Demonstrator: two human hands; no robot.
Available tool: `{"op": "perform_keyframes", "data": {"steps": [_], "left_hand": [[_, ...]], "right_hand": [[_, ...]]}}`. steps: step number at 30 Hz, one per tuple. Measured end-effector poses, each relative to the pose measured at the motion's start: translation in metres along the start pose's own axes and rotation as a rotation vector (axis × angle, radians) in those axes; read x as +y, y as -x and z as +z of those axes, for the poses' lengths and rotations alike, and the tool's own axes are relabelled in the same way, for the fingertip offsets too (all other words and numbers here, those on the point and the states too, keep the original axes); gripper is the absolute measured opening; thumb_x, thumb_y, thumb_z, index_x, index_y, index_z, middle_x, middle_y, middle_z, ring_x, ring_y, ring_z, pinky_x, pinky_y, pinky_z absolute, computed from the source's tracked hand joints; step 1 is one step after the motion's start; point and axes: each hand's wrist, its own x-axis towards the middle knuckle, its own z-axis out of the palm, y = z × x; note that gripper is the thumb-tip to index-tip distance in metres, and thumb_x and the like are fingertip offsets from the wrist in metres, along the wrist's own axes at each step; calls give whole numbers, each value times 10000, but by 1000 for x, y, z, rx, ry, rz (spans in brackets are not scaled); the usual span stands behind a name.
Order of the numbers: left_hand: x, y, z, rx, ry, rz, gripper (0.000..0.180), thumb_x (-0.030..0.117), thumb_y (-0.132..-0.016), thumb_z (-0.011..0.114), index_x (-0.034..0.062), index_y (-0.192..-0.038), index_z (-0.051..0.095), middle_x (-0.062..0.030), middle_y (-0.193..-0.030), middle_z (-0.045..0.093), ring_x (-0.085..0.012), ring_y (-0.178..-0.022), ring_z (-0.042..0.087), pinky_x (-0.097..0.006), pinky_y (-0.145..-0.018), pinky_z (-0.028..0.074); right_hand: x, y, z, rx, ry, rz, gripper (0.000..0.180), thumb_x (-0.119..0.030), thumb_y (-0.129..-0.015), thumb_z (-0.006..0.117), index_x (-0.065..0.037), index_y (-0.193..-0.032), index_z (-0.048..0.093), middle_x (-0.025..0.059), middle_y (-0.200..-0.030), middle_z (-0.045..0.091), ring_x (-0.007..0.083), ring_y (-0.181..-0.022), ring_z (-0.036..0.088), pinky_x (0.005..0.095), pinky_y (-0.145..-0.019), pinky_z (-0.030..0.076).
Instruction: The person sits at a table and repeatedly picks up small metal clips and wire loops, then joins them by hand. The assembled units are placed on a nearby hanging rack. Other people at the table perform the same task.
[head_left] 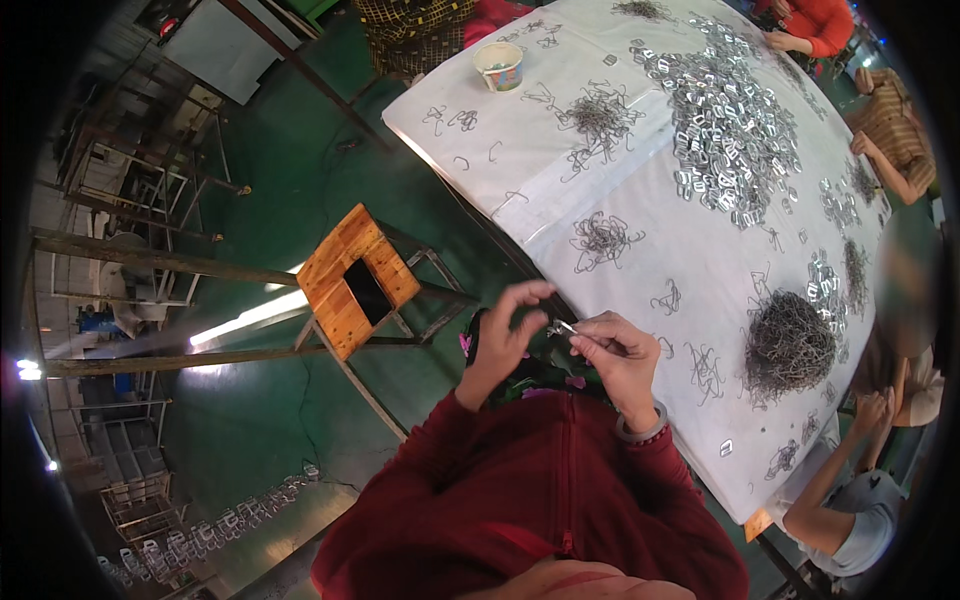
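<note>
Hands are brought together over the near edge of a white-covered worktop [560, 215], seen from the head camera. A small metal piece [562, 327] is pinched between thumb and fingertips of the right hand [618, 355], raised clear of the cloth, apparently so it can be worked on close to the body. The left hand [505, 335] is held just beside it, fingers curled and half-open, thumb and forefinger tips poised at the piece's end; whether it is actually gripped by that hand cannot be told. A grey bracelet [640, 432] is worn on the right wrist, above a dark red sleeve [520, 490].

Stock is laid out within reach beyond the hands. A dense nest of dark wire hooks [790, 345] sits to the right of the right hand, with smaller tangles of wire [603, 240] scattered ahead of it. Farther off, a broad heap of shiny metal buckles [730, 130] is spread across the cloth, and a paper cup [499, 66] stands near the far edge.

A wooden stool [355, 280] stands on the green floor [280, 410], left of the left hand. Other people's arms are seen at the worktop's far and right sides, well apart.
</note>
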Motion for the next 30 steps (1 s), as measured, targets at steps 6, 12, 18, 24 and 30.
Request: {"op": "perform_keyframes", "data": {"steps": [6,12,18,24,30], "left_hand": [[-43,-136,14,22,-156,-159,163,81,-869,616,-58,-953,640,-125,-867,668,-134,-753,625,-253,-659,498],[-119,-192,41,-23,-755,119,126,62,-823,605,-44,-890,619,-205,-830,616,-356,-752,605,-400,-685,498],[-103,-177,42,-50,-620,150,108,58,-849,554,-23,-911,589,-208,-852,605,-361,-779,598,-407,-682,484],[-79,-145,27,-57,-475,214,136,57,-878,519,7,-959,616,-154,-803,607,-229,-632,600,-342,-631,491],[-95,-169,23,-15,-112,-188,145,75,-908,528,-13,-998,599,-83,-896,629,-129,-715,596,-261,-586,520]], "right_hand": [[9,-3,-3,-46,-21,23,143,160,-755,637,59,-852,666,114,-866,641,127,-704,607,223,-639,499],[8,-2,-9,-71,-6,46,153,143,-771,629,56,-886,678,104,-880,641,128,-733,614,222,-647,503],[11,0,-10,-59,-9,49,152,139,-771,632,57,-891,676,92,-872,640,120,-724,612,218,-648,500],[16,9,-7,-67,97,28,113,98,-775,637,38,-861,680,52,-829,644,79,-725,595,205,-641,473],[20,19,3,-134,-6,53,118,94,-783,628,39,-877,674,60,-856,645,93,-762,630,211,-655,493]]}}
